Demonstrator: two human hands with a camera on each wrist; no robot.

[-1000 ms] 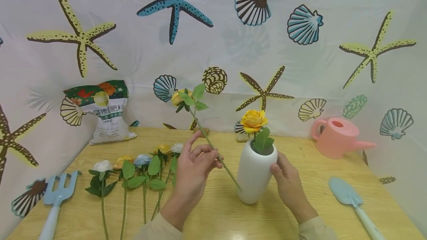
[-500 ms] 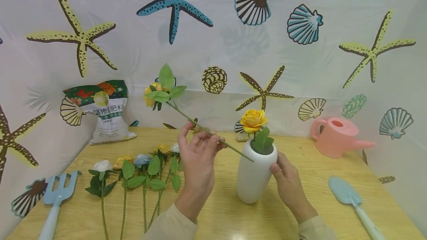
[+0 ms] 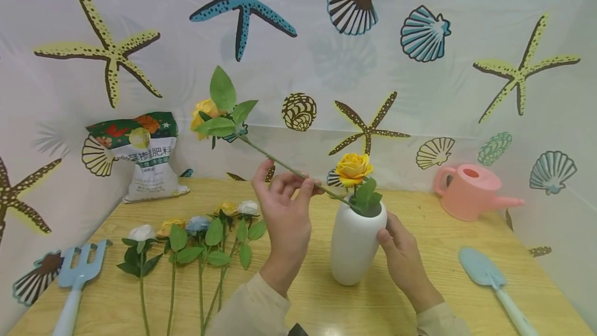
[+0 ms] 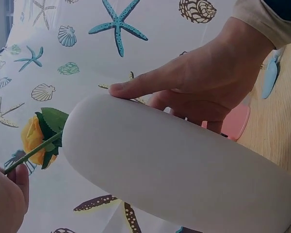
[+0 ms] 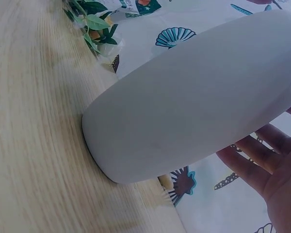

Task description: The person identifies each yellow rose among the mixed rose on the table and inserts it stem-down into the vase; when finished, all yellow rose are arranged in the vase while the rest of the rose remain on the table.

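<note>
A white vase (image 3: 355,245) stands on the wooden table (image 3: 326,307) with one yellow rose (image 3: 353,167) upright in it. My right hand (image 3: 396,247) holds the vase's right side, thumb in front and fingers behind; the left wrist view shows that hand (image 4: 203,82) wrapped over the vase (image 4: 174,165). My left hand (image 3: 298,184) pinches the green stem of a second yellow rose (image 3: 205,113), which slants up to the left. The stem's lower end is at the vase mouth. In the right wrist view the vase (image 5: 194,97) fills the frame, with my fingers (image 5: 257,158) behind it.
Several loose roses (image 3: 200,232) lie on the table left of my left arm. A blue garden fork (image 3: 76,279) lies at the far left, a fertiliser bag (image 3: 149,157) leans at the back left. A pink watering can (image 3: 468,193) and a blue trowel (image 3: 487,279) are at the right.
My left hand has lifted the rose; its stem end rose from beside the vase's lower body to the vase mouth, and the bloom swung up and left. The right hand stayed on the vase.
</note>
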